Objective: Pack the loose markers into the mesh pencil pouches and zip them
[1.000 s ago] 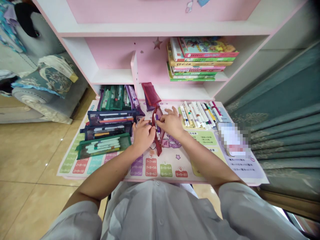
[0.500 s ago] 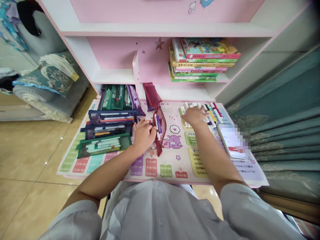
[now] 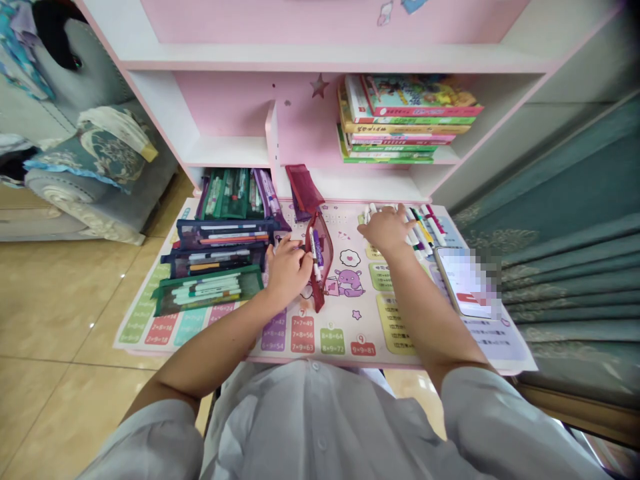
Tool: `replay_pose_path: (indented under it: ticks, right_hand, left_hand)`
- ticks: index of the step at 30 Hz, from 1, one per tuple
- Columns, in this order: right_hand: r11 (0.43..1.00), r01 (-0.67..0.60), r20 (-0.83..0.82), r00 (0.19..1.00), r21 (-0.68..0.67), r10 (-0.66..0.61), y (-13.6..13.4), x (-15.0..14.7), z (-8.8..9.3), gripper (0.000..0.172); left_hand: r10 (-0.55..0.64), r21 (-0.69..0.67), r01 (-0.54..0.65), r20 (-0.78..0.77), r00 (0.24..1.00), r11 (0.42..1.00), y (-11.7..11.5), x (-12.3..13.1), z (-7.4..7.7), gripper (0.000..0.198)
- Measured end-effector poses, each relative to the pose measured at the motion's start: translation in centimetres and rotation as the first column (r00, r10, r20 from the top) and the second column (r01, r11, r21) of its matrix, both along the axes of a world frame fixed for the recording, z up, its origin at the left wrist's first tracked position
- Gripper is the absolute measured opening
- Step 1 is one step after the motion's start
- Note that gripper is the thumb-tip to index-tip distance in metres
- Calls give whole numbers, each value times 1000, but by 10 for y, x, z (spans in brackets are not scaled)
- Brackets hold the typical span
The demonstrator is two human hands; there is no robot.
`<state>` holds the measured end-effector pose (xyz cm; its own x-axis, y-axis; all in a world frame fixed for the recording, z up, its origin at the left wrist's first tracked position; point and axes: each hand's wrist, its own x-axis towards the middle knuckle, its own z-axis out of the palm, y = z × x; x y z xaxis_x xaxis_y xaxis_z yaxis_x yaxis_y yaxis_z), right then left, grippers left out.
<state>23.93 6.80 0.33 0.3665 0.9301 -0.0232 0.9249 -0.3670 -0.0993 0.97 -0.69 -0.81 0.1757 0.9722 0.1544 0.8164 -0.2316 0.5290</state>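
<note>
A: Fingers, quick. Left hand?
B: Left hand is palm-down, fingers bent and a bit apart, at the left edge of the open red mesh pouch. Can't tell if it's pinching the edge.
A: Right hand?
B: Right hand is over the loose markers, fingers spread. Tips partly hidden, so can't tell if one's gripped.
A: Where's the pouch exactly?
B: Mid-surface, lying lengthwise away from the person, zip side gaping. White and purple markers inside.
A: Around it?
B: Left of the left hand: two dark blue mesh pouches, then a green mesh pouch nearer the person, all with pens in. Beyond the open one, a folded dark red pouch overlaps something purple.
A: Right side?
B: Phone, just beside the loose markers, nearer the person. Partly pixelated.
A: Further out?
B: Surface has a printed times-table mat. Filled green and purple pouches sit in the lower left cubby; stacked books on the shelf, right. Grey-green curtain far right, sofa far left.
</note>
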Motion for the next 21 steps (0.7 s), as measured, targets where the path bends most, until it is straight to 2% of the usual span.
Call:
replay_pose_path:
  ticks: [5, 8, 10, 13, 21]
  right_hand:
    - [972, -145, -203, 962, 183, 181, -27, -29, 36, 20]
    - [938, -265, -290, 901, 224, 324, -44, -50, 47, 13]
    - [917, -331, -301, 871, 224, 388, -52, -62, 46, 14]
    - [907, -380, -304, 856, 181, 419, -56, -73, 39, 14]
    - [913, -393, -271, 872, 111, 408, -49, -85, 14, 20]
  left_hand:
    - [-5, 6, 5, -1, 1000, 1000, 0, 0, 0, 26]
    - [-11, 10, 11, 0, 1000, 1000, 0, 0, 1, 26]
    - [-16, 15, 16, 2, 1000, 1000, 0, 0, 2, 25]
    - [-5, 23, 5, 0, 1000, 1000, 0, 1, 2, 25]
    - [-5, 40, 6, -32, 999, 999, 0, 0, -2, 25]
